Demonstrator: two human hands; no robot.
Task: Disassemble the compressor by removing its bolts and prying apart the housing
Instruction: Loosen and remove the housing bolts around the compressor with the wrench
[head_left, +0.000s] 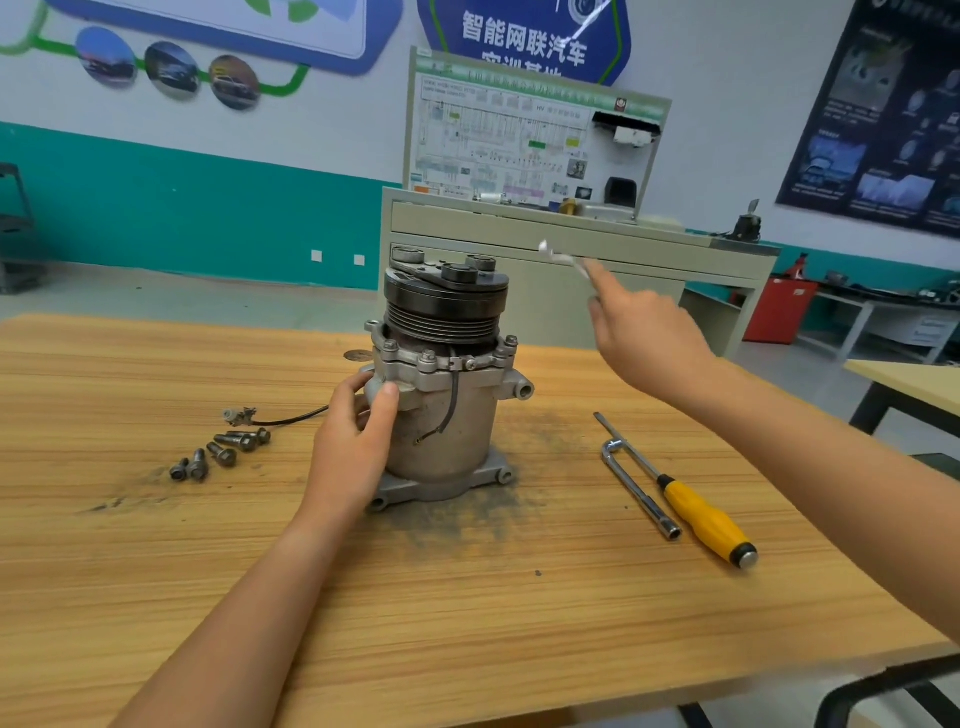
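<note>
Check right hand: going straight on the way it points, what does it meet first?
Probably the grey cabinet behind the table. The right hand, pinching a blurred pale object, points up and away, passing right of the compressor pulley. Depth is unclear.
</note>
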